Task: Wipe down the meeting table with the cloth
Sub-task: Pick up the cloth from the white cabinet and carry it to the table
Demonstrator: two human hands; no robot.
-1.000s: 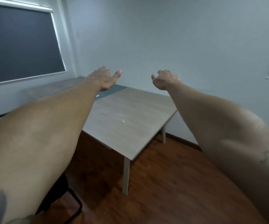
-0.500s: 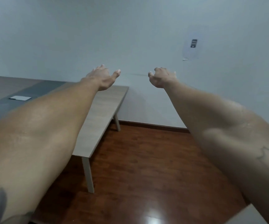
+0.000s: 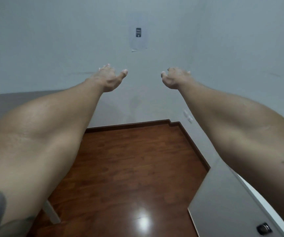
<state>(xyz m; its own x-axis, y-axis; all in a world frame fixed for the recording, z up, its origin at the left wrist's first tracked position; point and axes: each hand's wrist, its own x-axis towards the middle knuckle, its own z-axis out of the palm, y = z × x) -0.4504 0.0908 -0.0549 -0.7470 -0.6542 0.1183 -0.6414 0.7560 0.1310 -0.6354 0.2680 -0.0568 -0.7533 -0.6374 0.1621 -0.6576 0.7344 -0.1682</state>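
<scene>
— Two hands, both stretched forward in the air, and neither carries anything. The left hand point(image 3: 109, 79) has its fingers loose and spread, thumb out; the right hand point(image 3: 174, 77) has its fingers loosely curled, with nothing inside them.

— And the cloth?

— No cloth shows anywhere in view, so I cannot say which way it lies from the fingers. That has to be settled before any wiping begins.

— The table, then?

— Only a grey strip of the table point(image 3: 9, 98) shows, off to the left of the left fingers and below them, mostly hidden behind that forearm (a pale leg point(image 3: 51, 213) pokes out under the elbow). Its long axis seems to run away leftward, out of view. The left hand is plainly the nearer one; the right is well apart from it.

— What lies ahead of the fingers?

— Bare wall, with a notice point(image 3: 138, 37) above and between the hands. Below them is floor point(image 3: 129, 168), and a door point(image 3: 226, 202) with a knob point(image 3: 264, 229) sits low, under the right arm.

— So the next move?

— I judge it a search for the cloth, then a turn back left.
</scene>
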